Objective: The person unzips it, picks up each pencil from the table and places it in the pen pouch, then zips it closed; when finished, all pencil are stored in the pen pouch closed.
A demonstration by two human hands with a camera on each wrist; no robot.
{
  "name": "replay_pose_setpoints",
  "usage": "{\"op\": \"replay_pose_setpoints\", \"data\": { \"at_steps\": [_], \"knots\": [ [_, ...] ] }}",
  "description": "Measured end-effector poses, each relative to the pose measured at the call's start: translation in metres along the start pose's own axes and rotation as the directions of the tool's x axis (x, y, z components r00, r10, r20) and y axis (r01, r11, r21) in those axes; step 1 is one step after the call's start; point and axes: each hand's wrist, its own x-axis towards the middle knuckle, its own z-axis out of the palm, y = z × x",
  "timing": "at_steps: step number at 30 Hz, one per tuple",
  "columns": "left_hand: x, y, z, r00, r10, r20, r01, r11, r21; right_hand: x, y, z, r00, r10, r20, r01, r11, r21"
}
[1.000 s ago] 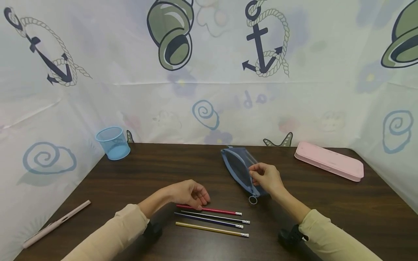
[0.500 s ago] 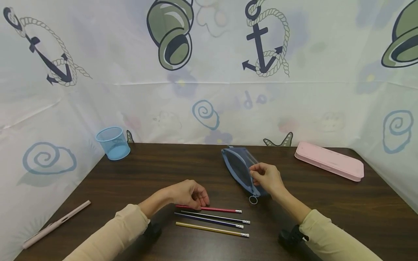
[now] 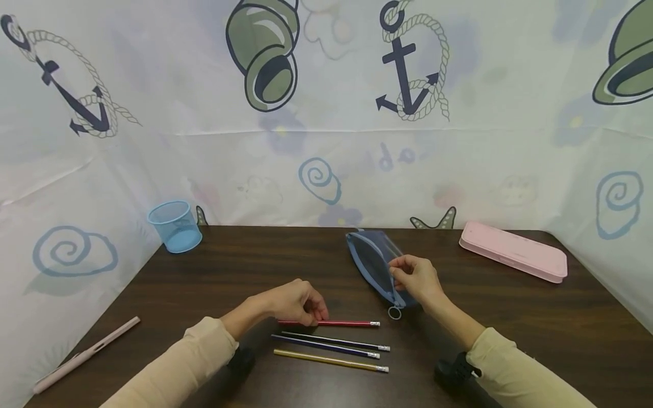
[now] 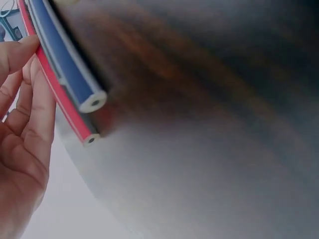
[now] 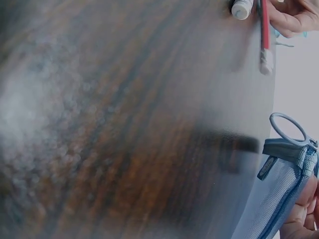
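My left hand (image 3: 296, 303) pinches a red pencil (image 3: 352, 323) between thumb and fingers near its unsharpened end; the left wrist view shows the thumb pressed on the red pencil (image 4: 62, 97) beside a blue one (image 4: 62, 55). Below it in the head view lie a black pencil (image 3: 347, 342), a dark blue pencil (image 3: 326, 346) and a gold pencil (image 3: 331, 361), eraser ends to the right. With its fingertips, my right hand (image 3: 420, 280) holds the edge of a blue mesh zip pouch (image 3: 371, 258), whose mouth gapes. A zip pull ring (image 5: 289, 127) hangs at the pouch's near end.
A light blue mesh pencil cup (image 3: 176, 226) stands at the back left. At the back right lies a pink pencil case (image 3: 512, 252). A pale pink pen-like stick (image 3: 87, 355) rests along the left edge of the dark wooden table (image 3: 245, 255). Patterned cloth hangs behind.
The red pencil's eraser end has swung away from the black pencil, toward the back of the table, with my left hand on it. My right hand and the pouch have stayed put.
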Motion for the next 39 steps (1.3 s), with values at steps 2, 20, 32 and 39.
{"op": "replay_pose_setpoints", "data": {
  "at_steps": [2, 20, 32, 39],
  "knots": [
    [0.001, 0.002, -0.002, 1.000, -0.010, -0.004, 0.010, 1.000, 0.012, 0.000, 0.000, 0.000, 1.000, -0.003, 0.000, 0.003, 1.000, 0.001],
    [0.027, 0.006, -0.015, 0.951, -0.268, -0.152, 0.243, 0.956, -0.166, 0.000, 0.000, 0.003, 1.000, -0.002, -0.002, 0.002, 1.000, 0.000],
    [0.066, 0.018, -0.006, 0.869, -0.451, -0.202, 0.266, 0.771, -0.579, -0.001, -0.003, 0.004, 1.000, 0.000, 0.002, 0.000, 1.000, 0.003],
    [0.085, 0.025, 0.003, 0.837, -0.509, -0.200, 0.208, 0.635, -0.744, -0.001, -0.004, 0.005, 1.000, 0.002, 0.003, -0.002, 1.000, -0.008]
  ]
}}
